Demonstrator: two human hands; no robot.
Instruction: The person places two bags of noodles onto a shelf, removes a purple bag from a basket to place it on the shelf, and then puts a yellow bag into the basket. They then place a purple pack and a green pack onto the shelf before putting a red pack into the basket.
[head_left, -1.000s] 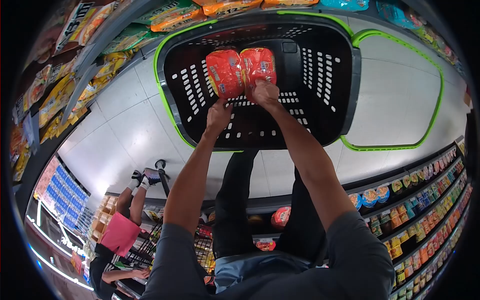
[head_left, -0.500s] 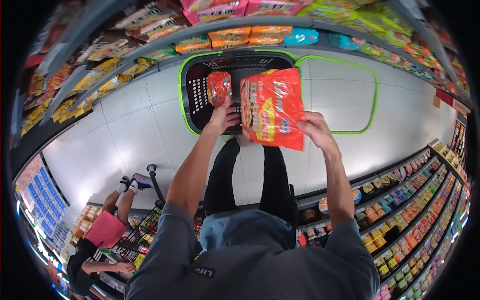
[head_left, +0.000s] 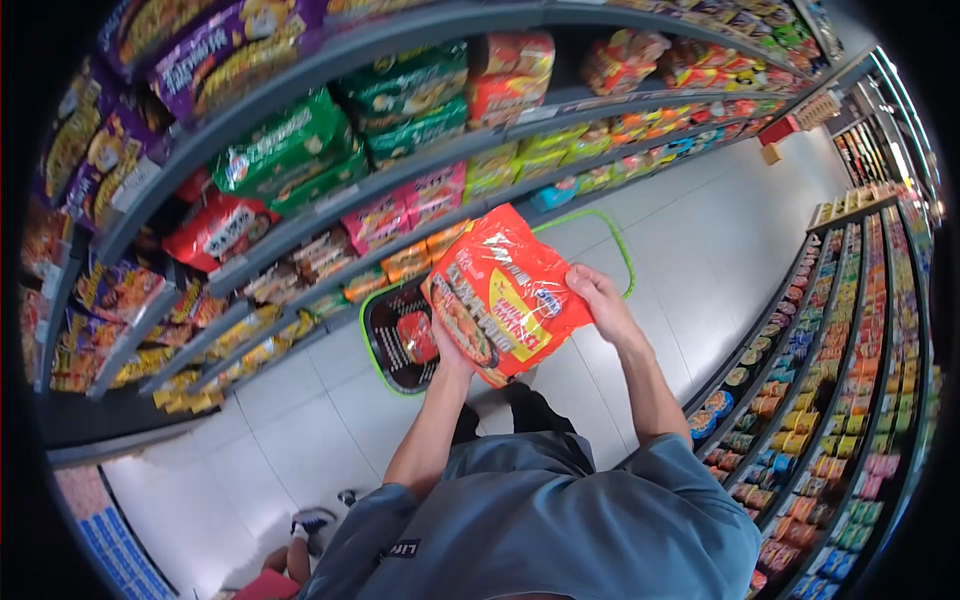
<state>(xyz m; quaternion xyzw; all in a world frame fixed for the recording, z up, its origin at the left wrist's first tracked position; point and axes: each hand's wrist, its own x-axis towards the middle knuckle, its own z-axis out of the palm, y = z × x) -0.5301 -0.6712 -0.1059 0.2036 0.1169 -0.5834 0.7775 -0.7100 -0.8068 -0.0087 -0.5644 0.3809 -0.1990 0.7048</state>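
A large red noodle package (head_left: 510, 295) with yellow markings is held up in front of my body, tilted. My left hand (head_left: 450, 350) grips its lower left edge, the fingers partly hidden behind it. At its right edge my right hand (head_left: 605, 300) pinches the wrapper. Beneath and to the left, a black basket (head_left: 385, 365) with a green rim stands on the floor, partly covered by the package. Inside it lies another red package (head_left: 417, 338). The basket's green handle (head_left: 628, 262) rests folded out to the right.
Shelves (head_left: 350, 190) of bagged noodles curve across the left and top. On the right, another shelf (head_left: 800, 400) holds many cups and packs. A person's shoe (head_left: 314, 518) and part of their legs show at the lower left. Pale tiles (head_left: 690, 250) form the floor.
Both hands have lifted one red package out of the basket and raised it. My left hand has moved from beside the basket's package onto the lifted one. The view has tilted toward the upper shelves.
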